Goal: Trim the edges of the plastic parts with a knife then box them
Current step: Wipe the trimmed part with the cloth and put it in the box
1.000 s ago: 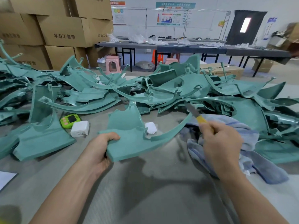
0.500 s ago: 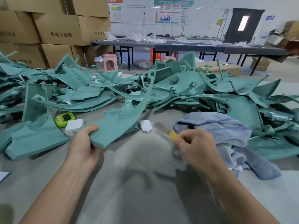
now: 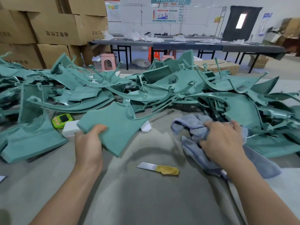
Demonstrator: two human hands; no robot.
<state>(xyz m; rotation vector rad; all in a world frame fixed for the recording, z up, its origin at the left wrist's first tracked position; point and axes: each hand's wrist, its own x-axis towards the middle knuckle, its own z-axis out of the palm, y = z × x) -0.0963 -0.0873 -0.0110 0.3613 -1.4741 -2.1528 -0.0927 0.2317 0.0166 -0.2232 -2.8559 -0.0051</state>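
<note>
The left hand [image 3: 88,143] is holding a green plastic part [image 3: 116,127] over the table [image 3: 146,200], its grip curling round the near edge; the right hand [image 3: 222,140] is bunching a grey cloth [image 3: 193,125], its grip pinching the fabric. The knife [image 3: 158,168] is lying on the table between the forearms, apart from both hands. The step in hand is probably wiping, not cutting; the next move is calling for bringing cloth to part

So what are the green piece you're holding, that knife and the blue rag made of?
Green part: looks like moulded plastic, with a matte grainy face and thin rigid edges.
Knife: bare pale metal blade; handle wrapped in yellow, perhaps tape or cloth.
Rag: soft blue-grey fabric, probably microfibre, given its fuzzy folds.
</note>
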